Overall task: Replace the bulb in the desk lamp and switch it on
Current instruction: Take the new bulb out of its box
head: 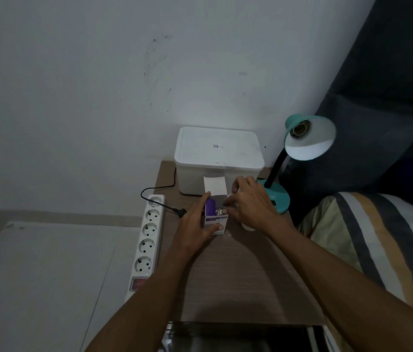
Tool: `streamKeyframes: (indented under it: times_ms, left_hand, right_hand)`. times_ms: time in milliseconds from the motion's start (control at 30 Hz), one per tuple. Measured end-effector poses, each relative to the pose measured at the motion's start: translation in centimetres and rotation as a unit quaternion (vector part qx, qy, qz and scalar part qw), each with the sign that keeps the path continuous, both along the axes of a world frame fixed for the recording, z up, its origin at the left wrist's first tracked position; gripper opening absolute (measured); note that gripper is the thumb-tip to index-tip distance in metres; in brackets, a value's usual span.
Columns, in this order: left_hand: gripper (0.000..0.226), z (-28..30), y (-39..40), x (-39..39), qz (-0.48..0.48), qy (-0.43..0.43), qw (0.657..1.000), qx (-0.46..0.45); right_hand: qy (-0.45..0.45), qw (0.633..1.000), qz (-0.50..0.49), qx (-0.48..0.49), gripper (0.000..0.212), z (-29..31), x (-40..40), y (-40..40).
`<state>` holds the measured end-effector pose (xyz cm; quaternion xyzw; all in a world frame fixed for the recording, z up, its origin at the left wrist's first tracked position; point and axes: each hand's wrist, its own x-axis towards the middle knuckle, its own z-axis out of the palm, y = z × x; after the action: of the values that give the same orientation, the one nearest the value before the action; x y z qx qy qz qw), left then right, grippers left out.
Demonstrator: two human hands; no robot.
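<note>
A teal desk lamp (pixel 309 138) stands at the back right of the small wooden table (pixel 238 275); its socket (pixel 299 130) holds no bulb and it is dark. A purple and white bulb box (pixel 214 219) stands upright mid-table, top flap open. My left hand (pixel 195 224) grips the box from the left side. My right hand (pixel 251 204) pinches the metal screw base of a bulb (pixel 219 212) that sticks out of the box's open top. Something white (pixel 247 227) peeks out beneath my right wrist; I cannot tell what it is.
A white lidded plastic bin (pixel 218 153) sits at the back of the table against the wall. A white power strip (pixel 147 240) lies along the table's left edge, and the lamp's black plug (pixel 180 212) lies loose beside it. A striped bed (pixel 378 237) borders the right.
</note>
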<state>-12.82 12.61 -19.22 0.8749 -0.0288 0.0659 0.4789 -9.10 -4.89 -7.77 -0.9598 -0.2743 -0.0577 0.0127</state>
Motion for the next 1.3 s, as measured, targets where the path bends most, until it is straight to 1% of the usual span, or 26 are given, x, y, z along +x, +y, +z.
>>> streamKeyframes:
  times_ms: [133,267,433,567,733,867,1033,1200,1300]
  left_hand:
    - [0.103,0.1,-0.1,0.0,-0.005,0.006,1.0,-0.001]
    - [0.101,0.1,-0.2,0.1,-0.005,0.005,1.0,0.0]
    - [0.1,0.0,-0.3,0.1,-0.009,0.013,1.0,-0.008]
    - [0.101,0.2,-0.3,-0.1,-0.003,0.003,1.0,-0.006]
    - [0.1,0.4,-0.3,-0.3,-0.006,-0.008,1.0,0.007]
    - [0.099,0.4,-0.3,-0.2,-0.008,-0.009,1.0,0.003]
    - [0.1,0.4,-0.4,-0.3,-0.004,-0.013,1.0,0.004]
    - [0.103,0.5,-0.5,-0.4,-0.003,-0.003,1.0,-0.008]
    - [0.102,0.6,-0.6,-0.4,-0.006,0.0,1.0,-0.011]
  right_hand:
    - [-0.001,1.0,-0.004,-0.026,0.036,0.7,0.3,0.5]
    - [-0.021,0.999,-0.011,-0.027,0.037,0.6,0.3,1.5]
    - [-0.053,0.998,-0.025,-0.019,0.026,-0.2,-0.4,2.7]
    - [-0.064,0.996,-0.009,-0.061,0.026,-0.4,-0.4,3.2]
    - [-0.069,0.994,0.022,-0.088,0.028,-0.3,-0.1,2.9]
    - [-0.05,0.997,-0.001,-0.051,0.025,-0.6,-0.2,2.9]
    - [-0.017,0.999,-0.037,-0.016,0.026,-0.5,-0.3,3.1]
    - [0.037,0.997,-0.049,-0.04,0.029,-0.5,0.2,3.1]
    - [0.06,0.996,-0.049,-0.037,0.03,-0.7,0.6,3.4]
